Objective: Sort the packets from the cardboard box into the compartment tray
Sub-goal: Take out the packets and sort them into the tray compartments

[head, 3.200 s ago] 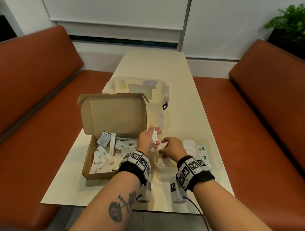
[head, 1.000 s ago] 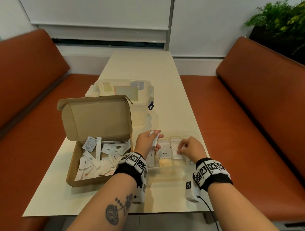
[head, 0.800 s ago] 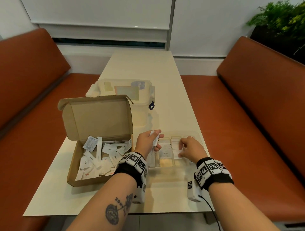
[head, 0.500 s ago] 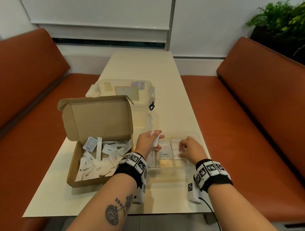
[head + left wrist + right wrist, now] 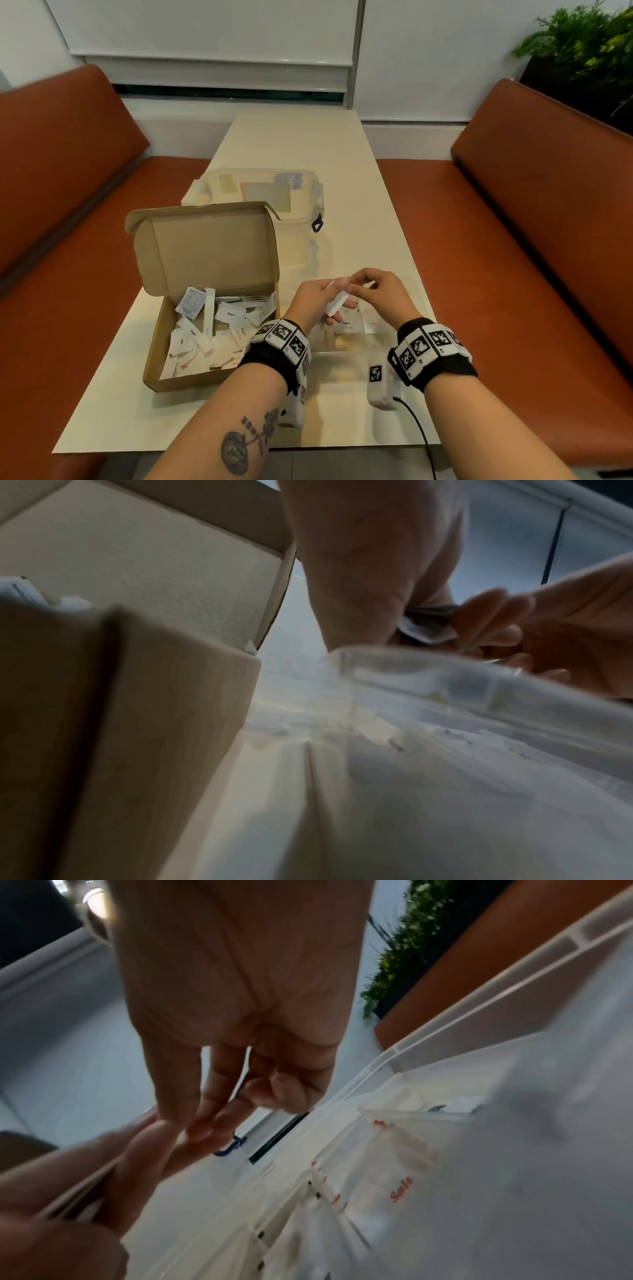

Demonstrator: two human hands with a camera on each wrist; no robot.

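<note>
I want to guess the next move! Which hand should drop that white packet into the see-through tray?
Probably the right hand. Its fingertips already meet the packets that the left hand holds, and it hangs over the compartment tray. The left hand sits nearer the cardboard box.

At centre left of the head view we see a cardboard box [image 5: 191, 308] of matt brown corrugated board, its raw fluted edge showing in the left wrist view, filled with thin matt white paper packets [image 5: 219, 329]. Right of it, under the hands, the compartment tray [image 5: 346, 349] is clear, smooth, glossy plastic, like the lidded tub [image 5: 270, 192] behind the box. We find the table [image 5: 342, 154] a smooth cream surface with a faint sheen, and the benches [image 5: 513, 240] at both sides a smooth, leather-like orange-brown upholstery.
</note>
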